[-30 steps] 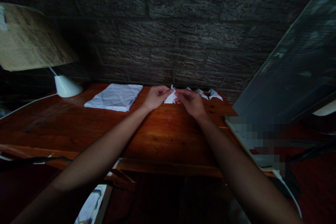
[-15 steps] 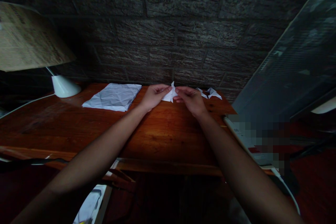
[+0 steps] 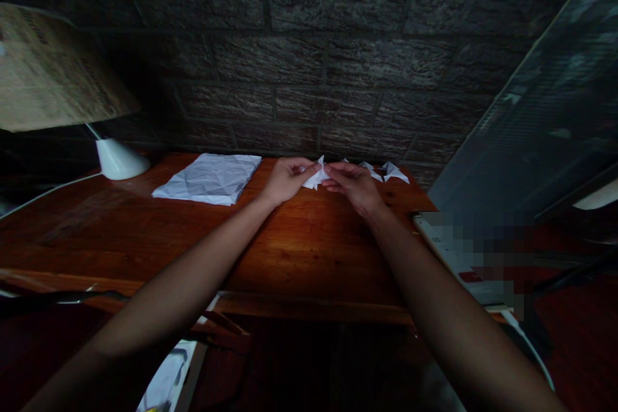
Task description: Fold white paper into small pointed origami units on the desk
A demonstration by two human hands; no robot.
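Note:
Between my hands is a small white folded paper figure [image 3: 316,176] with pointed tips. My left hand [image 3: 290,180] pinches its left side, thumb on top. From the right, the thumb and fingers of my right hand [image 3: 352,185] close on its other side. Just beyond my right hand lie folded paper pieces [image 3: 396,172] of a similar pointed shape, partly hidden by that hand. A stack of creased white paper sheets [image 3: 207,178] rests on the wooden table [image 3: 294,251], to the left of my left hand.
A lamp with a white base [image 3: 118,159] and a paper-like shade [image 3: 58,71] stands at the left. Behind the table rises a dark brick wall [image 3: 290,58]. A pale flat device [image 3: 434,238] leans at the right edge, near a large grey panel [image 3: 521,109].
Both hands have shifted slightly right with the paper figure, whose upper tip now sits a little lower. Another folded tip shows behind my right hand.

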